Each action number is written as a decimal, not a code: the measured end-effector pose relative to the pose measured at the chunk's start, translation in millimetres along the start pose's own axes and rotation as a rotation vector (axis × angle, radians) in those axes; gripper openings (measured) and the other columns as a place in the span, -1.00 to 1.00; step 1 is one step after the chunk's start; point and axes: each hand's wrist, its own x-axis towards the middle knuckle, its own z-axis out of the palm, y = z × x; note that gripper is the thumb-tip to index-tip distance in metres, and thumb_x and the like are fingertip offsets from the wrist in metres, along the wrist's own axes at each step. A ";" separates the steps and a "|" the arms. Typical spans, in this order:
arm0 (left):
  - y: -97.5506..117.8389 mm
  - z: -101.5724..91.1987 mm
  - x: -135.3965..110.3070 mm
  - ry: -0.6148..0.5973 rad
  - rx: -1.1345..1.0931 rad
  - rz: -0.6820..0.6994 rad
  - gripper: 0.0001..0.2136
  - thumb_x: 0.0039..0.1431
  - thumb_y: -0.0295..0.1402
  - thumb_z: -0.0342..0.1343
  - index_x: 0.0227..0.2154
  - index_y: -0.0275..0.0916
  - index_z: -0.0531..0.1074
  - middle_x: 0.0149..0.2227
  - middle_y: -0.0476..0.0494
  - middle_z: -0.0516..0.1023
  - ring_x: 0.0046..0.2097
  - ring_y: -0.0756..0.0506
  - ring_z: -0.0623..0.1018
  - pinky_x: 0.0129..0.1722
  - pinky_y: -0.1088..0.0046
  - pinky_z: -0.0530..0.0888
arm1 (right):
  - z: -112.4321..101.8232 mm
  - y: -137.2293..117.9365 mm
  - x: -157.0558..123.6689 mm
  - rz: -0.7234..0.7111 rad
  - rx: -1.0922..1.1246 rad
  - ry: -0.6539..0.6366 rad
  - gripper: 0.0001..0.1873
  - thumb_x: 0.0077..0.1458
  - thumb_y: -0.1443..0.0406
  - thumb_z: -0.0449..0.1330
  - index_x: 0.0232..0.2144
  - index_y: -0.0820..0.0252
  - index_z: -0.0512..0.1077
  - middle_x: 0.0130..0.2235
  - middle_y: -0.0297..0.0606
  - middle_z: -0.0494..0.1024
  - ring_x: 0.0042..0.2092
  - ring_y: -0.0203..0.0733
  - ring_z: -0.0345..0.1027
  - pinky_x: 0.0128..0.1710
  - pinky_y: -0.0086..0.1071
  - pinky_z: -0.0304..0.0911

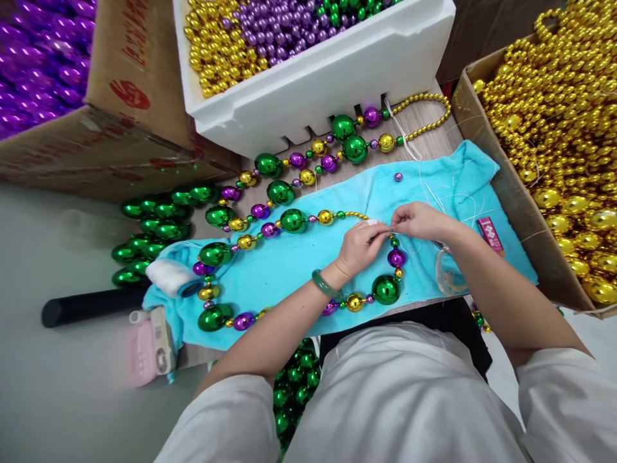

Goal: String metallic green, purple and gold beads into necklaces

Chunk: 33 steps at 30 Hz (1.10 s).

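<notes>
A long string of green, gold and purple beads [294, 221] loops over a turquoise towel [299, 263]. My left hand [361, 247], with a green bangle on the wrist, is pinched on the bead string just above a small green bead and a purple bead [396, 258]. Fingertip to fingertip with it, my right hand [421, 222] is pinched on a thin white thread [434, 193] that trails off to the upper right. A loose purple bead [398, 176] lies on the towel beyond my hands.
A white foam box [337, 83] of mixed beads stands at the back, with cardboard boxes of purple beads [38, 58] to the left and gold beads [559, 128] to the right. On the left are green balls [149, 238], a thread spool [168, 276], a pink device [149, 347] and a black rod [91, 305]. A red lighter [490, 235] lies at the right.
</notes>
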 end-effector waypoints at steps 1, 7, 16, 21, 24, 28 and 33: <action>2.3 0.2 0.1 -0.018 -0.043 -0.025 -0.83 0.26 -0.38 0.04 -0.25 -0.24 0.54 -0.21 -0.14 0.63 -0.18 -0.05 0.55 -0.10 0.35 0.45 | -0.2 -0.1 -0.4 0.001 0.011 0.003 -0.91 -0.11 0.36 0.14 -0.52 0.27 0.45 -0.60 -0.42 0.35 -0.54 -0.40 0.14 -0.50 -0.49 0.07; 7.7 3.6 -1.0 -0.032 -0.228 -0.189 -0.88 0.19 -0.37 0.11 -0.33 -0.21 0.55 -0.18 -0.11 0.61 -0.13 -0.04 0.55 -0.03 0.38 0.43 | 0.5 3.5 -3.2 0.044 0.053 -0.008 -0.91 -0.12 0.36 0.12 -0.49 0.25 0.42 -0.57 -0.40 0.40 -0.55 -0.38 0.20 -0.54 -0.49 0.07; 8.2 7.2 5.3 -0.106 -0.515 -0.463 -0.84 0.13 -0.34 0.14 -0.28 -0.26 0.56 -0.47 -0.03 0.55 -0.45 0.04 0.47 -0.38 0.54 0.39 | 3.4 8.1 -6.3 0.050 0.187 0.010 -0.95 -0.10 0.34 0.15 -0.48 0.23 0.39 -0.61 -0.41 0.36 -0.56 -0.35 0.19 -0.57 -0.47 0.04; 12.8 7.6 5.7 -0.058 -0.579 -0.514 -0.88 0.11 -0.38 0.15 -0.33 -0.28 0.53 -0.50 0.00 0.52 -0.47 0.06 0.45 -0.41 0.57 0.37 | 3.6 7.0 -11.4 0.093 0.287 -0.035 -0.95 -0.10 0.42 0.12 -0.48 0.23 0.35 -0.57 -0.35 0.46 -0.60 -0.38 0.18 -0.60 -0.48 0.05; 15.0 7.6 6.9 -0.020 -0.630 -0.615 -0.91 0.09 -0.42 0.15 -0.34 -0.30 0.51 -0.47 -0.02 0.54 -0.48 0.08 0.44 -0.44 0.58 0.35 | 5.4 6.3 -16.3 0.102 0.290 -0.054 -0.97 -0.08 0.40 0.14 -0.47 0.23 0.36 -0.62 -0.37 0.41 -0.61 -0.37 0.18 -0.61 -0.48 0.05; 15.9 6.0 10.0 -0.011 -0.715 -0.722 -0.91 0.08 -0.46 0.16 -0.34 -0.32 0.50 -0.51 -0.02 0.52 -0.52 0.09 0.42 -0.50 0.59 0.31 | 10.6 7.0 -22.6 0.124 0.241 -0.068 -0.94 -0.06 0.33 0.17 -0.47 0.23 0.38 -0.64 -0.39 0.38 -0.60 -0.36 0.17 -0.59 -0.47 0.07; 15.2 6.6 6.5 -0.006 -0.550 -0.618 -0.91 0.05 -0.49 0.18 -0.34 -0.31 0.53 -0.58 0.04 0.47 -0.52 0.07 0.43 -0.47 0.56 0.35 | 13.0 11.8 -24.9 0.087 0.129 -0.057 -0.86 -0.08 0.26 0.19 -0.48 0.25 0.44 -0.60 -0.38 0.38 -0.54 -0.36 0.19 -0.55 -0.46 0.10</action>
